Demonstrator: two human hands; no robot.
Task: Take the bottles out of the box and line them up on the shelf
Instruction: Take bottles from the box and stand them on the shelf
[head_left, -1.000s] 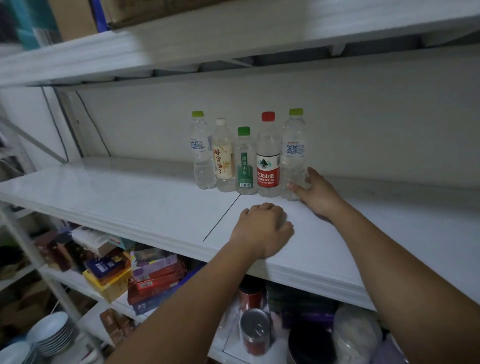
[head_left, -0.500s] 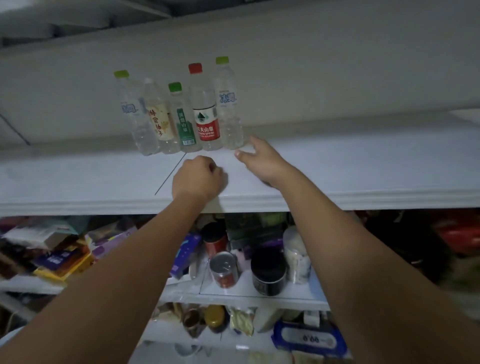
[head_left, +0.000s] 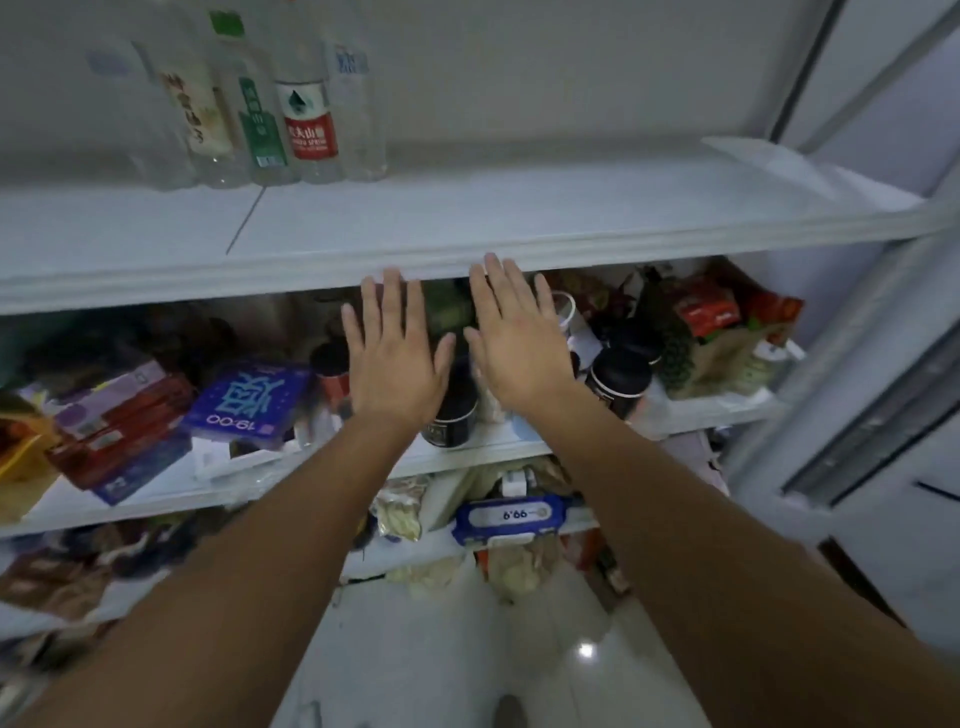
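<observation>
On the white shelf (head_left: 519, 218) by a pale wall: five bottles (head_left: 306, 124) upright in a tight row, back left. At its front edge: left hand (head_left: 395, 364) and right hand (head_left: 519, 353), flat, fingers spread, holding nothing.

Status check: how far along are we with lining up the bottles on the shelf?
Done: five bottles stand side by side at the back of the shelf. In hand: nothing; the left hand and right hand are open and empty before the shelf edge. Left: cannot tell; the box is out of view.
</observation>
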